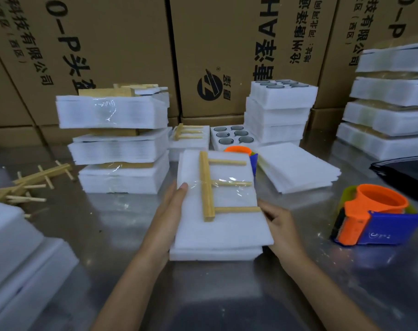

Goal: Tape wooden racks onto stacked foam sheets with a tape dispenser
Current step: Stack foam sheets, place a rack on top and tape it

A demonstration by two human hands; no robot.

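Hands: left hand (172,211), right hand (278,225) grip foam stack (222,232); one taped rack (217,185); two dispensers (375,218)

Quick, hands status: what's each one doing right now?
Left hand: grips the left edge of the foam stack, thumb on top.
Right hand: grips its right edge, by the wooden rack.

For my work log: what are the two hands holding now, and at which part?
Both hold the taped foam stack: left hand on its left edge, right hand on its right edge.

2 tape dispensers (375,218), 2 hands (169,211).
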